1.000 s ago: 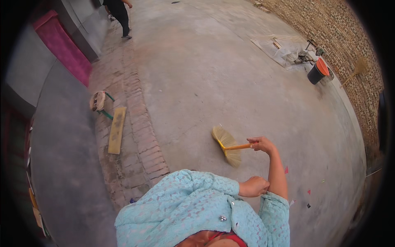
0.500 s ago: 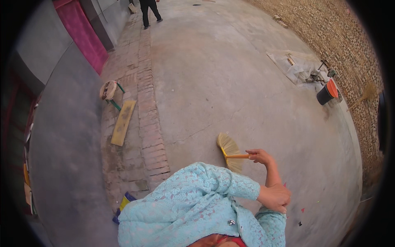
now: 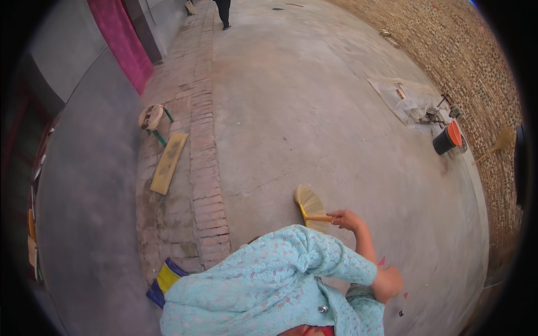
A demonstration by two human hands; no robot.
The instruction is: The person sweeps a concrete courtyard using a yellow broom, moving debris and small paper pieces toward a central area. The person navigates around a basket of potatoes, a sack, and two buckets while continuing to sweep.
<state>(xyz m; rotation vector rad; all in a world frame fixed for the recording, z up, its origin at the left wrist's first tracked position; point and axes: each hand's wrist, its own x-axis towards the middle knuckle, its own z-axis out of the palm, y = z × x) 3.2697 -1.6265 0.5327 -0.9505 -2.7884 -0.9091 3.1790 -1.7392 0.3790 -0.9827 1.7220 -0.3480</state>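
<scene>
My right hand (image 3: 348,219) is closed on the orange handle of a broom (image 3: 310,204). The broom's pale bristles fan out over the concrete floor, and a yellow band runs along their base. Crossing my body, my left arm reaches to the right in a light blue lace sleeve (image 3: 297,252). My left hand (image 3: 386,283) is closed at my right elbow, by the edge of the right sleeve (image 3: 364,308); its fingers are partly hidden. Small red scraps (image 3: 406,295) and a dark bit (image 3: 401,313) lie on the floor to the right.
Along the left, a brick strip (image 3: 210,185) holds a round stool (image 3: 151,116) with green legs and a wooden board (image 3: 169,163). A blue and yellow object (image 3: 167,276) is partly hidden by my jacket. At right stand a dark bucket (image 3: 443,143) and plastic sheeting (image 3: 412,109). A person (image 3: 223,12) is far off.
My left hand has slid down and right along my right arm, baring more forearm. My right hand and the broom have shifted slightly left. The far person has moved farther up, partly out of view.
</scene>
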